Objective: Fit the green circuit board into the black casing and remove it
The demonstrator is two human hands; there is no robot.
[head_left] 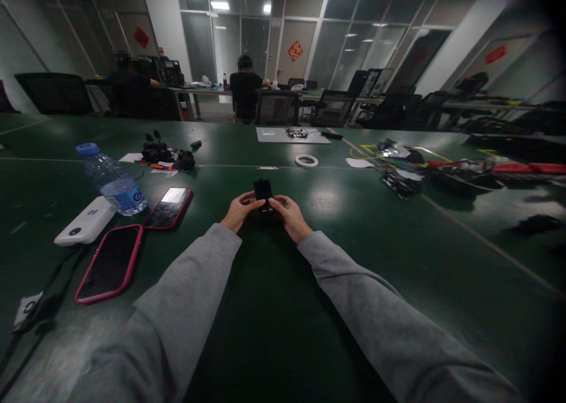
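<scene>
Both my hands meet at a small black box-like device (262, 189) with a flat, dark square face, in the middle of the green table (283, 309). My left hand (241, 210) grips it from the left, its thumb across the front. From the other side, my right hand (288, 213) closes on it, thumb and fingers bent around the lower right part. Small shiny details show below the square face, between the thumbs. The device's exact kind is too dark to make out.
To the left are a water bottle (119, 185), a white power bank (86, 221) with a cable and two red-cased phones (110, 264) (169, 208). Ahead lie a tape roll (306, 161), a screwdriver (197, 144) and black parts (161, 152). Cables (400, 184) clutter the right. Two people sit beyond.
</scene>
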